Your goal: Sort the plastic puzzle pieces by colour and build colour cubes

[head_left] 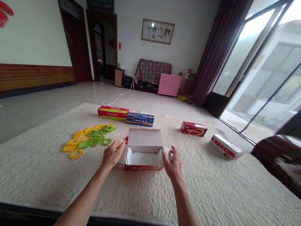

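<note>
A red cardboard box [143,168] stands on the quilted cover in front of me, its pale lid [145,137] raised at the back. White paper or lining [144,159] shows inside. At the box's left side flap is my left hand [112,154], its fingers loosely bent and apart. My right hand [172,162] is at the right side flap, thumb toward the box and fingers spread. Both hands seem to touch the flaps without gripping them. Something small and red [126,140] shows partly behind the box on the left.
Yellow plastic pieces [76,154] and green ones [96,138] lie to the left. Behind stand a red-yellow box [112,113] and a blue box [140,119]. To the right are a small red box [193,129] and a white-red box [226,147]. The cream quilted cover [136,200] lies beneath everything.
</note>
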A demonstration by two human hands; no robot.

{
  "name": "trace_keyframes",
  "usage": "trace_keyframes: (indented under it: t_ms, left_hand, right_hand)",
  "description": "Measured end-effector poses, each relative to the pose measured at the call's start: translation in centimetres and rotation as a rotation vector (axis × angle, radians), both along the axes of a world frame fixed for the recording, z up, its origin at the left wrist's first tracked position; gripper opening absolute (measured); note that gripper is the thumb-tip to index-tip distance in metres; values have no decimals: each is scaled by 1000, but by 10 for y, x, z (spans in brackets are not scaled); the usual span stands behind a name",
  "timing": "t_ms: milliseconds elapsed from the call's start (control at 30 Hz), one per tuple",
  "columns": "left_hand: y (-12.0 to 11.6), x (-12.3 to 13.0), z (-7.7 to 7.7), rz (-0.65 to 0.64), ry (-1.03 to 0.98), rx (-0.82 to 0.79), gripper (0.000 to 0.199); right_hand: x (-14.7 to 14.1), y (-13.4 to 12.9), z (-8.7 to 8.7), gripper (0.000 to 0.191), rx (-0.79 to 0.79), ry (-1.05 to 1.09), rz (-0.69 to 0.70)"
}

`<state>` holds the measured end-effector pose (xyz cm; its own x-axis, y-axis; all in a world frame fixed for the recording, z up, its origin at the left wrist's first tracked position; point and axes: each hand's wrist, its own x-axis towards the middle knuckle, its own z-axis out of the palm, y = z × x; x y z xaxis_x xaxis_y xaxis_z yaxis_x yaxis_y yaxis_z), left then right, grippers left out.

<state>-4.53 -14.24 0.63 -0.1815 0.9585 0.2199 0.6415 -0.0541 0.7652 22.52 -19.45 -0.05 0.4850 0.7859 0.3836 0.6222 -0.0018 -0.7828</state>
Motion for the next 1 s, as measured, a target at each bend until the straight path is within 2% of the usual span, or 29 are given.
trace_keyframes:
  t_ms: [133,233,300,400,533,633,767,1000]
  left_hand:
    - [4,-3,-2,19,-302,30,38]
    - [-1,5,2,-46,-489,-59,44]
    - [-4,11,5,-105,-534,-97,48]
    - [-5,15,3,-177,-485,-75,52]
    - [3,14,-10,-190,-326,-20,58]
    - [8,15,-15,-218,-283,-17,59]
    - [9,22,-11,-285,-333,4,62]
    - [11,23,-18,-223,-281,76,74]
  right_hand:
    - [-1,-2,8,55,121,136,43]
    - [-3,-2,11,44,141,158,114]
    - [-4,0,12,39,130,121,137]
    - [-4,5,10,40,75,56,164]
    - [0,13,7,42,26,-62,144]
    - [3,20,5,48,-11,-100,138]
    - [8,26,2,57,-60,-23,225]
    - [13,33,-8,76,-1,243,400]
